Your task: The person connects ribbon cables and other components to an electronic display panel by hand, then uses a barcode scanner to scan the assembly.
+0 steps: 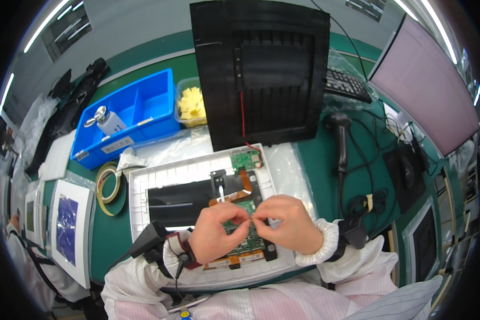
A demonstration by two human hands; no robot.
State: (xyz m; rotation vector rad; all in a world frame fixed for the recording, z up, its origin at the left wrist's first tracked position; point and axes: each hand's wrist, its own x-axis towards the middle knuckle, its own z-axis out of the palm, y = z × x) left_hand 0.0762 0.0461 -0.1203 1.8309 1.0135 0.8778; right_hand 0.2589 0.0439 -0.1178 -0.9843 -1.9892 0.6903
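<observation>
My left hand (pixel 218 230) and my right hand (pixel 289 223) meet over a green circuit board (pixel 249 246), each with thumb and forefinger pinched. Their fingertips nearly touch; whatever small thing they hold is too tiny to make out. The board lies in a white plastic housing (pixel 140 188), partly covered by my hands. Beside it is a black flat panel (pixel 177 204), with orange flat cables (pixel 245 183) running near the board. A smaller green board (pixel 244 160) sits at the housing's far right corner, with red wires running up to a large black cover (pixel 274 74).
A blue divided bin (pixel 157 109) holding a pump bottle (pixel 109 121) stands at back left, beside a tub of yellow pieces (pixel 191 103). Tape rolls (pixel 110 188) lie left. Rightward are a handheld scanner (pixel 341 144), cables, a keyboard (pixel 348 85), a mouse (pixel 407 173) and a monitor (pixel 426 82).
</observation>
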